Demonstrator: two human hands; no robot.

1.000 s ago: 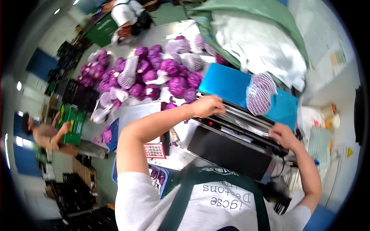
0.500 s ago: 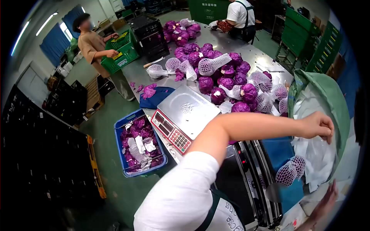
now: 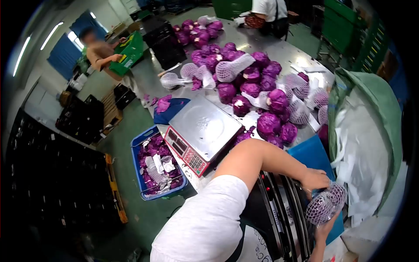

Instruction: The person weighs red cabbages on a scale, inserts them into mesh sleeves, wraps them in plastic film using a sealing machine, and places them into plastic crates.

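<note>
My left hand [image 3: 316, 179] reaches in from the left with its fingers curled, at the upper edge of a pair of cabbages in white net sleeves [image 3: 326, 203]. What its fingers pinch is hidden. From below, my right hand [image 3: 324, 228] grips the netted cabbages at their lower right side. They are over a blue board [image 3: 315, 150], beside a black machine with metal bars and red lights [image 3: 273, 205]. Right of my hands, a green sack [image 3: 386, 126] stands open around white plastic bags [image 3: 360, 161].
Purple cabbages [image 3: 269, 124], some netted, cover the metal table. A scale [image 3: 205, 124] stands left of my arm, above a blue crate [image 3: 136, 172] of purple leaves. A person [image 3: 98, 54] holds a green crate [image 3: 133, 54]; another person [image 3: 267, 13] is at the far end.
My left hand has come down from the white bags to the netted cabbages. My right hand has moved up and left onto them. The view has shifted slightly.
</note>
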